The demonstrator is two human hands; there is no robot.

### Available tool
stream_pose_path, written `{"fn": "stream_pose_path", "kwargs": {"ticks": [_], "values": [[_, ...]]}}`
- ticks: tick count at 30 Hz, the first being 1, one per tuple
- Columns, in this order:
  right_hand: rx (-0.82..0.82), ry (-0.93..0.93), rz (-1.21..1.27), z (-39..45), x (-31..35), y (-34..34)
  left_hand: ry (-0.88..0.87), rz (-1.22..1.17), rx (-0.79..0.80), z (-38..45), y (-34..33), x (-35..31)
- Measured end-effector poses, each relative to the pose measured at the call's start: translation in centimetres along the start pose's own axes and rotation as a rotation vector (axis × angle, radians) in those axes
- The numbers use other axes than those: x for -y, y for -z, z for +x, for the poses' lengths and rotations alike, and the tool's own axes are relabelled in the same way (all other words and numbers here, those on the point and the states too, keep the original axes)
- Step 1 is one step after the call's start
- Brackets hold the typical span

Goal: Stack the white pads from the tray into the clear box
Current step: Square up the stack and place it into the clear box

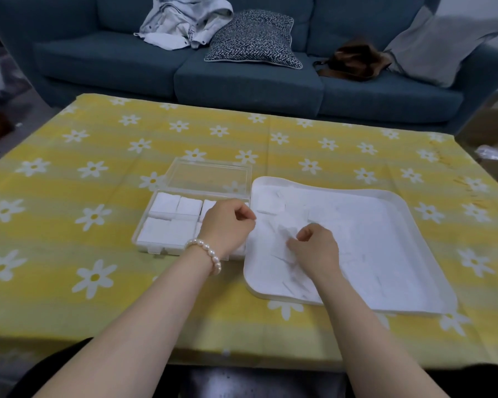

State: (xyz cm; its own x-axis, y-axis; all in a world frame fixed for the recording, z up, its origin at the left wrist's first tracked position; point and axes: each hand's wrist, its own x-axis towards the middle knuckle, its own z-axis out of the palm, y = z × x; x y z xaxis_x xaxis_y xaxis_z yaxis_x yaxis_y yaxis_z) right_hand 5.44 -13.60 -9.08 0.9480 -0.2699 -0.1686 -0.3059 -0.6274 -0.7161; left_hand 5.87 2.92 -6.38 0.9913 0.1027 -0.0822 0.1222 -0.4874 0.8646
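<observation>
On the yellow daisy-print tablecloth [98, 156], a clear plastic hinged box [144, 235] lies with its long side running left-right, lid open flat behind it, square white pads [164, 203] filling its compartments. Just beside it, a white rounded plastic tray [414, 225] holds more pads (hard to separate). Left hand [227, 222], fingers curled, holding nothing visible, hovers over the box; right hand [314, 248] curls over the tray's pads, grip unclear.

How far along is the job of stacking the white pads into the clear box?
Well underway. White pads already fill most of the clear box. Both the left hand and right hand work over the tray, where more pads still lie.
</observation>
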Motion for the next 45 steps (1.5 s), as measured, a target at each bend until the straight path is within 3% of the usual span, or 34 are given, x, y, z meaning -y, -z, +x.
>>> {"fn": "stream_pose_path", "kwargs": {"ticks": [3,6,8,10,15,20,24,26,30,35,40,45], "values": [[0.000,0.046,0.097,-0.5,0.8,0.1,0.088,-0.220,0.028,-0.2,-0.4,-0.5],[0.075,-0.018,0.517,-1.2,2.2,0.9,0.236,-0.471,0.066,-0.7,-0.9,-1.0],[0.220,-0.045,0.725,-1.8,3.0,1.8,0.336,-0.644,0.177,-1.1,-1.2,-1.1],[0.285,-0.027,0.749,-2.1,3.3,2.4,0.375,-0.801,0.315,-1.8,-1.7,-1.2],[0.090,-0.002,0.581,-2.5,2.9,2.7,0.374,-1.000,0.380,-3.0,-2.9,-1.5],[-0.138,-0.061,0.790,-3.4,2.4,3.9,0.426,-1.196,0.411,-3.2,-3.1,-1.5],[0.145,-0.208,1.235,-5.1,3.0,4.5,0.415,-1.201,0.349,-3.3,-3.6,-1.6],[0.204,-0.195,1.159,-5.7,3.2,3.9,0.387,-1.160,0.320,-3.5,-4.0,-1.7],[0.064,-0.109,0.914,-6.1,2.7,3.1,0.365,-1.099,0.316,-3.8,-4.5,-1.5],[-0.001,-0.043,0.777,-5.8,2.0,3.5,0.361,-1.193,0.495,-3.8,-4.0,-1.3],[-0.012,-0.001,0.706,-5.6,2.1,4.0,0.388,-1.182,0.580,-3.5,-3.6,-1.5],[-0.007,0.021,0.696,-5.5,1.8,4.0,0.421,-1.232,0.555,-3.5,-3.6,-1.4]]}}
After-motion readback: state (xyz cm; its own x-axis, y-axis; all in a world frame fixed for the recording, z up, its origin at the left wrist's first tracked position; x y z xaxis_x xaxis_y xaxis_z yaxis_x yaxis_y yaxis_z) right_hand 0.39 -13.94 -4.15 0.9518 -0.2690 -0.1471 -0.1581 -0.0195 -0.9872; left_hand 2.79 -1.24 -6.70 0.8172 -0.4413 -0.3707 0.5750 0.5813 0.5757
